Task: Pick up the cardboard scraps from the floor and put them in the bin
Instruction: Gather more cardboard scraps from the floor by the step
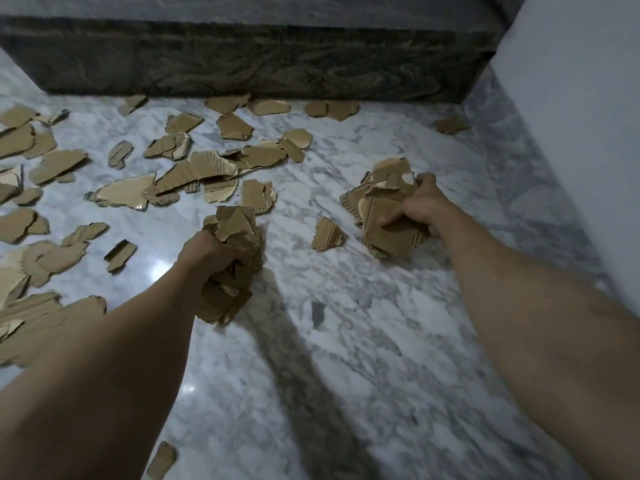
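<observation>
Both hands hold bunches of torn brown cardboard above a white marble floor [346, 358]. My left hand [207, 258] grips a crumpled wad of scraps [235, 230] near the centre. My right hand [422, 202] grips a larger bundle of scraps [381, 202] further right. One loose scrap [327, 233] lies between the two hands. Several more scraps [194, 171] are strewn over the floor to the left and toward the back. No bin is in view.
A dark stone step [242, 64] runs across the back of the floor. A pale wall [581, 116] rises on the right. One scrap [161, 460] lies near the bottom edge, and another [450, 125] sits by the back right corner.
</observation>
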{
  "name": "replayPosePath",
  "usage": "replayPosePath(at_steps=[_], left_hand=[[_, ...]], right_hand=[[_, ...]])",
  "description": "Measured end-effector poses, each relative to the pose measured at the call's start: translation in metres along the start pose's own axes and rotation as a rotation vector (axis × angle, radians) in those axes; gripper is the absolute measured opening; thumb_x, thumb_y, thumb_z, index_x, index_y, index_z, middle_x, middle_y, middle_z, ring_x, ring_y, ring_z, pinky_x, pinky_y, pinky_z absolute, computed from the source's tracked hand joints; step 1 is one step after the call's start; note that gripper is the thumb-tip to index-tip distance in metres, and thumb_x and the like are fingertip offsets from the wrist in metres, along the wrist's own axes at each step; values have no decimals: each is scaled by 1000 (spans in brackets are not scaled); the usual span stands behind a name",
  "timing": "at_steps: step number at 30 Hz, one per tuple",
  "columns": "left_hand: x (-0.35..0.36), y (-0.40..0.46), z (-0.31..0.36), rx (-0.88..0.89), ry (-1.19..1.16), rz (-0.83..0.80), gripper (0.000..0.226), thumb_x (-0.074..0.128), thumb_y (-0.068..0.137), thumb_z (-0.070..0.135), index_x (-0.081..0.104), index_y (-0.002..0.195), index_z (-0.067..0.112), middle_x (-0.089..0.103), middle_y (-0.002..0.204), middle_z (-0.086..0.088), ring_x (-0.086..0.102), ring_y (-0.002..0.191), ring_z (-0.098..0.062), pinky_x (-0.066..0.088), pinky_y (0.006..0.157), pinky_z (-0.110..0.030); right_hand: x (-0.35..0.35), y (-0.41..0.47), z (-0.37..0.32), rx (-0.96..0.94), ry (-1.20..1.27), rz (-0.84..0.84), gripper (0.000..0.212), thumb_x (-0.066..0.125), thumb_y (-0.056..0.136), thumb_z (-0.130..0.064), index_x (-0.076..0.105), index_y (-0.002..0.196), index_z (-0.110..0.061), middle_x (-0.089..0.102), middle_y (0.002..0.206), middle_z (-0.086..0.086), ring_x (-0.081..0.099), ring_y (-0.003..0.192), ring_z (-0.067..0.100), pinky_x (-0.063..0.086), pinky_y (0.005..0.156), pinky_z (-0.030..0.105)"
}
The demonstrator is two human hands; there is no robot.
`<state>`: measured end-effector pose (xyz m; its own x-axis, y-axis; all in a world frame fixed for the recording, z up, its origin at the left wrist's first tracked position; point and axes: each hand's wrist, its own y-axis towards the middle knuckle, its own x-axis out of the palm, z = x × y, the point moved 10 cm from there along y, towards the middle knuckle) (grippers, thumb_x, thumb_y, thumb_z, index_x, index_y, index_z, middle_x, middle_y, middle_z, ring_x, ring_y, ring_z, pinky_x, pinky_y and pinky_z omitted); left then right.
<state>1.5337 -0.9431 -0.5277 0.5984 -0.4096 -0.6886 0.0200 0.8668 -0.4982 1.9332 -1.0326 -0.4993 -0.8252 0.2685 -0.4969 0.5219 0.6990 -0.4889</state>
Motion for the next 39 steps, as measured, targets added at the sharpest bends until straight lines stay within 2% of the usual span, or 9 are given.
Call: replayPosePath(at_steps=[7,13,17,24,27,29,33,37,39], left_hand=[[0,-2,-15,-74,-134,11,67,89,66,31,61,124,10,67,119,-13,64,106,-36,55,95,-47],[3,4,-17,-33,-139,14,62,87,55,37,69,110,15,71,106,-9,66,96,-32,58,89,-44],[5,7,-14,-25,-118,-16,57,85,59,39,70,109,17,71,105,-8,67,95,-31,58,90,-44],[-26,-15,-33,-39,-342,2,68,90,52,27,69,116,15,72,109,-8,68,98,-30,60,90,-44],[-63,-29,-60,-59,-408,68,57,93,64,16,68,115,12,72,103,-8,69,88,-25,61,73,-34],[-93,-34,-86,-74,-423,129,52,92,65,15,69,111,10,71,96,-6,67,81,-23,58,65,-31],[-143,-47,-155,-184,-367,192,61,93,50,25,71,104,9,72,104,-15,69,94,-35,61,85,-51],[-156,-39,-227,-293,-321,165,99,95,21,43,68,112,15,71,110,-13,68,98,-35,60,88,-50],[-158,-43,-233,-281,-304,157,101,99,32,38,60,121,13,65,121,-14,64,108,-35,56,96,-48]], right_hand=[[79,-23,-47,4,-86,-273,134,96,60,-15,5,158,-25,31,155,14,47,127,41,53,93,50],[151,-31,-23,101,-412,-321,84,97,56,-18,48,122,-1,55,122,15,57,107,38,54,91,50],[148,-25,-22,46,-468,-213,100,99,43,-28,54,130,-6,54,133,17,54,118,38,51,98,48],[153,-50,-31,-9,-179,-216,84,98,46,-18,59,119,-6,65,114,10,61,103,33,56,88,43],[163,-66,-41,-18,25,-249,77,99,46,-15,65,115,-8,71,105,11,67,94,31,58,80,37],[174,-75,-50,-31,79,-276,85,99,45,-15,61,121,-9,70,111,12,67,96,31,59,81,38],[212,-101,-79,-125,-27,-403,117,98,53,-13,34,150,-19,53,141,4,55,119,31,52,95,42],[271,-142,-84,-170,-251,-616,122,94,61,-11,20,157,-26,43,150,5,49,122,30,49,89,37],[306,-152,-91,-220,-375,-667,128,96,58,-14,17,158,-27,40,153,7,46,129,34,50,97,43]])
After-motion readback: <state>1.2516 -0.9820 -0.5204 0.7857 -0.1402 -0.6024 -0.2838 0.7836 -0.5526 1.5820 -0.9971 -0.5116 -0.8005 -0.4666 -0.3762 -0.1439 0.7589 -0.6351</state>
